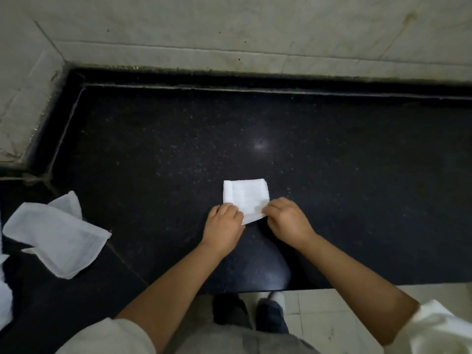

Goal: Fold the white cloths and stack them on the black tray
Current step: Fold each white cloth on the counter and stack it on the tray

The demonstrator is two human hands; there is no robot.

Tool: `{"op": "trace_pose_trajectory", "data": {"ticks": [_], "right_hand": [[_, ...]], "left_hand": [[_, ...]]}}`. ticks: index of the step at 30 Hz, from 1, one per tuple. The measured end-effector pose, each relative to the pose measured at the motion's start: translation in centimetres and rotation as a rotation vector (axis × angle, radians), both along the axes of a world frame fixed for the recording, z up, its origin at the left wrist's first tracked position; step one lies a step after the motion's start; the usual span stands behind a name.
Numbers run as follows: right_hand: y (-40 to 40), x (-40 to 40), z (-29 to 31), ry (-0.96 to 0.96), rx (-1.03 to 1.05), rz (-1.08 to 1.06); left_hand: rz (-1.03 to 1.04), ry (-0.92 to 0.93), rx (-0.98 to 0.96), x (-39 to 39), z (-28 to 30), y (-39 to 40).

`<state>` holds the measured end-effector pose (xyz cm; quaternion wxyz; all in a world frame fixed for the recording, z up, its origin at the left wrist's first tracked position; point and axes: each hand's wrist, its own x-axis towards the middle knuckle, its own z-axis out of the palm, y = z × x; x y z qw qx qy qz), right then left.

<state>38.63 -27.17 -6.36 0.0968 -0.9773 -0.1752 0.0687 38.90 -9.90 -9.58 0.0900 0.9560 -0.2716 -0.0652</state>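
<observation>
— Head view: where is the cloth (246, 198) lying?
— Mid-worktop (357, 175), toward its near edge. The left hand (222, 227) and right hand (287, 221) are each pinching a near corner, fingers curled.

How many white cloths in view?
2 clear: folded cloth gripped by both hands mid-counter; loose cloth lying left. White fabric at the left edge may be more.

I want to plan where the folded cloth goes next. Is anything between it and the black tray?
That cannot be settled: no black tray shows in this view. Both hands, left and right, already grip the folded cloth on the dark counter, with nothing between. Loose cloths lie far left.
</observation>
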Motion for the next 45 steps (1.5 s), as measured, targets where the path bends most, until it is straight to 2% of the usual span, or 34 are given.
{"op": "trace_pose_trajectory", "data": {"ticks": [4,7,11,14,17,21,27,31,34,38,42,45], "right_hand": [[-1.5,-1.9,2.3,-0.042,0.066,-0.081],[-6.3,-4.4,4.4,0.016,0.206,-0.277],[-14.9,-9.9,7.2,-0.081,0.298,-0.544],[-22.4,-15.9,9.0,-0.124,0.328,-0.713],[-30.8,-22.9,10.7,-0.148,0.317,-0.894],[-40.7,-30.5,13.5,-0.276,0.265,-1.021],[-53.1,-38.1,16.9,-0.318,0.213,-1.164],[-61.4,-38.6,19.8,-0.346,0.178,-1.156],[-68.1,-37.1,22.3,-0.364,0.182,-1.137],[-78.8,-33.6,26.1,-0.419,0.168,-1.119],[-88.8,-28.5,29.8,-0.46,0.462,-1.149],[-95.6,-24.3,32.1,-0.441,0.533,-1.125]], "left_hand": [[-0.049,-0.179,-0.111,0.0,0.5,-1.8],[-0.132,-0.286,-0.239,-0.1,2.6,-6.0],[-0.337,-0.238,-0.099,-2.0,7.5,-15.5],[-0.464,-0.092,-0.032,-5.7,9.9,-24.9],[-0.6,-0.012,-0.125,-10.1,11.8,-34.8],[-0.757,0.013,-0.278,-15.7,14.8,-46.9],[-0.95,0.039,-0.298,-21.6,18.6,-60.6],[-0.995,0.001,-0.302,-21.6,21.4,-69.1],[-0.98,-0.094,-0.35,-19.9,23.2,-76.4],[-0.907,-0.122,-0.536,-16.9,25.6,-86.9],[-0.713,-0.119,-0.708,-13.0,29.2,-96.0],[-0.578,-0.086,-0.744,-10.3,32.1,-101.6]]}}
